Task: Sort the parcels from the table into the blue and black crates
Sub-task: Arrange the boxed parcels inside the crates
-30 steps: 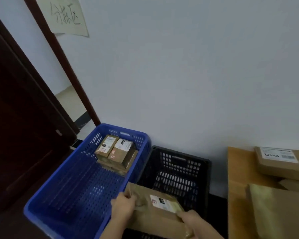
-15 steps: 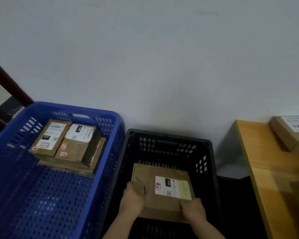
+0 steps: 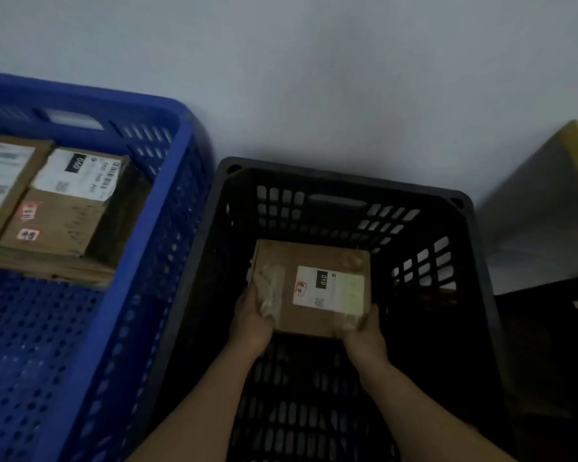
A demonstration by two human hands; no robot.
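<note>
Both hands are down inside the black crate (image 3: 342, 181), clamped on a cardboard parcel (image 3: 311, 288): left hand (image 3: 251, 323) grips its near left corner, right hand (image 3: 364, 331) its near right corner. White label faces up. Can't tell if the parcel touches the crate floor. Off to the left of the hands, the blue crate (image 3: 161, 208) has other parcels (image 3: 60, 208) stacked at its far end.

Black crate (image 3: 474, 261) walls hem the parcel (image 3: 314, 261); top open.
</note>
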